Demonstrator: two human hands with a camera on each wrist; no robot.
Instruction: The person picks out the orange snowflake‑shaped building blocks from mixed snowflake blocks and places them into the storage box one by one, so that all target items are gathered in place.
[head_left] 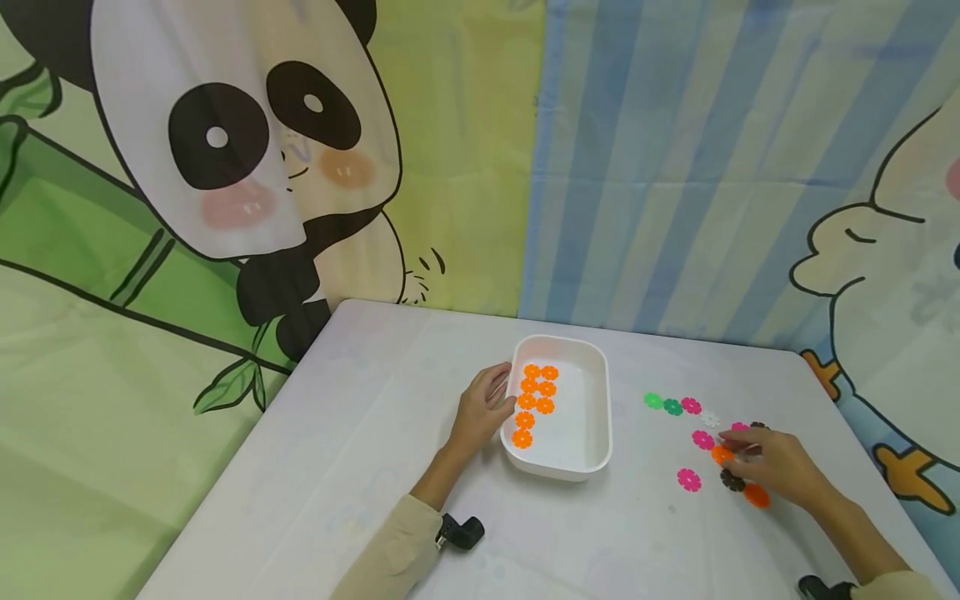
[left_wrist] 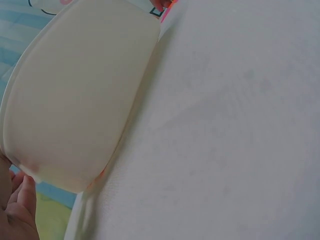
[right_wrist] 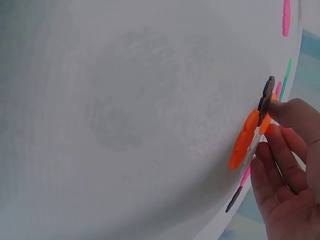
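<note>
A white rectangular tray (head_left: 592, 417) has several orange flower-shaped discs (head_left: 528, 386) laid in two columns along its left side. My left hand (head_left: 480, 408) holds the tray's left rim, thumb on the edge; its fingertips also show at the rim in the left wrist view. Over the loose discs on the right, my right hand (head_left: 776, 467) pinches an orange flower disc (head_left: 721, 454) between thumb and index finger. Just under that hand lie a dark brown disc (head_left: 732, 481) and another orange disc (head_left: 757, 496), both also visible in the right wrist view.
Loose flower discs lie between the tray and right hand: light green (head_left: 653, 401), dark green (head_left: 672, 407), white (head_left: 709, 419) and several pink ones (head_left: 689, 480). The white table (head_left: 360, 400) meets printed cloth walls at the back. Black wrist devices (head_left: 461, 532) sit at both sleeves.
</note>
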